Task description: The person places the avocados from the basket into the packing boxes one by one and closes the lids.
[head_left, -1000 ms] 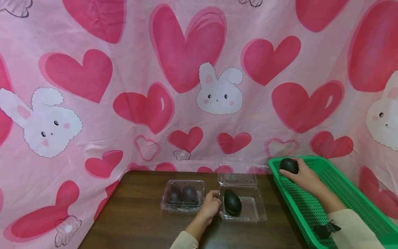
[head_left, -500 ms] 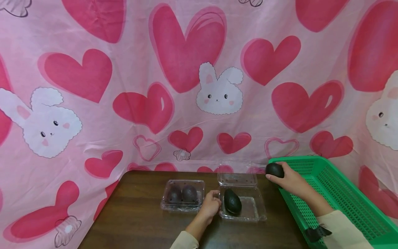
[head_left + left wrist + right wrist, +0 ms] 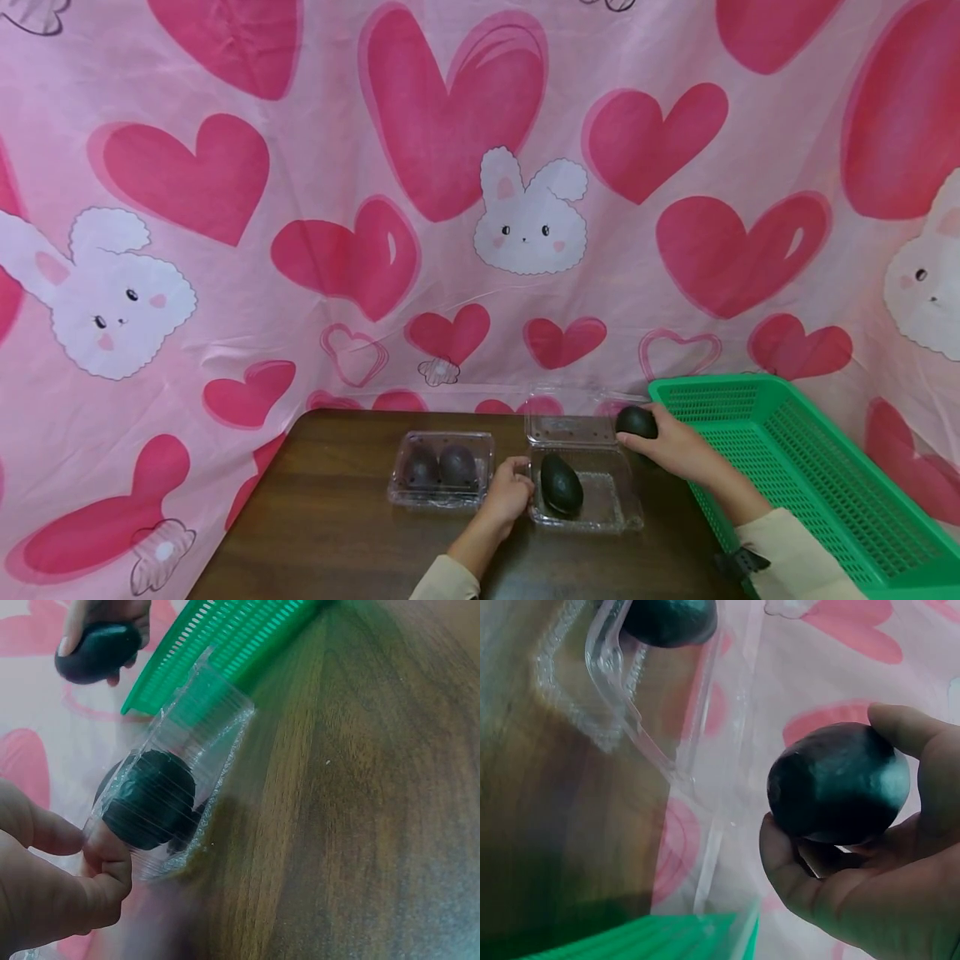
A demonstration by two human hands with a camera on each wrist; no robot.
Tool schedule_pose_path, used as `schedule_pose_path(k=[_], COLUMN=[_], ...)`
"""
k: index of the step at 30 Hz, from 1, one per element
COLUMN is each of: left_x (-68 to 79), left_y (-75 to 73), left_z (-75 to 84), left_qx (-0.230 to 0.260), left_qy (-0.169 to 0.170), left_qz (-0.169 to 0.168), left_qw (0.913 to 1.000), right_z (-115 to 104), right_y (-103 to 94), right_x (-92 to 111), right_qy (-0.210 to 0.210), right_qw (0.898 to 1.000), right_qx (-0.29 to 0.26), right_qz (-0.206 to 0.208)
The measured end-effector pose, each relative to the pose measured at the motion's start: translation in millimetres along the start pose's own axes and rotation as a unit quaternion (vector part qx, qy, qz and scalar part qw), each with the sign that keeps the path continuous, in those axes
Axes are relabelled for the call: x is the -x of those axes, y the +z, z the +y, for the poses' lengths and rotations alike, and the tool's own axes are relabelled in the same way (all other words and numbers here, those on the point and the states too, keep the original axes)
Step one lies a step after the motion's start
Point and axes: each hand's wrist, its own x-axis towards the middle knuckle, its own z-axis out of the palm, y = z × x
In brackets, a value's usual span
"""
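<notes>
My right hand (image 3: 671,446) grips a dark avocado (image 3: 636,422) in the air, just right of an open clear plastic clamshell box (image 3: 600,500). In the right wrist view, thumb and fingers curl round that avocado (image 3: 840,784). Inside the box's left half lies another avocado (image 3: 561,486); bare box floor shows to its right. The raised lid (image 3: 572,423) leans back at the far side. At the box's left edge, my left hand (image 3: 508,497) pinches the rim between thumb and curled finger, as the left wrist view shows at the clamshell wall (image 3: 217,720).
Left of my left hand sits a closed clear clamshell (image 3: 441,492) with two dark avocados in it. A green perforated basket (image 3: 832,467) stands at the right. A pink heart-patterned cloth (image 3: 450,283) hangs behind the wooden table (image 3: 337,533).
My right hand has carried its avocado leftward from above the green basket to beside the open clamshell. The left hand has stayed at the box's edge.
</notes>
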Motion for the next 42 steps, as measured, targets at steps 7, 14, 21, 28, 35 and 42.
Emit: schedule_pose_path(k=[7,14,21,28,35,42], left_x=[0.7,0.6,2.0,1.8,1.1,2.0], left_y=[-0.6,-0.5,-1.6,-1.0,-0.3,-0.3], left_z=[1.1,2.2,3.9,4.1,3.5,2.2], left_qx=[0.004,0.000,-0.002,-0.005,-0.006,-0.007], left_qy=[0.000,0.000,-0.002,0.000,0.004,0.003], left_qz=[-0.004,-0.003,-0.003,-0.002,0.004,0.003], left_qw=[1.0000,1.0000,1.0000,1.0000,1.0000,1.0000], right_z=[0,-1,-5,-7,-12,-14], right_y=[17.6,33.1,45.2,58.9,72.9,82.8], right_x=[-5,-8,-11,-13,-13,-14], right_qy=[-0.018,-0.013,-0.010,-0.010,-0.025,-0.030], right_qw=[1.000,0.999,0.999,0.998,0.995,0.991], right_qx=[0.002,0.037,0.041,0.067,0.093,0.126], right_qz=[0.006,0.000,0.006,0.013,0.031,0.039])
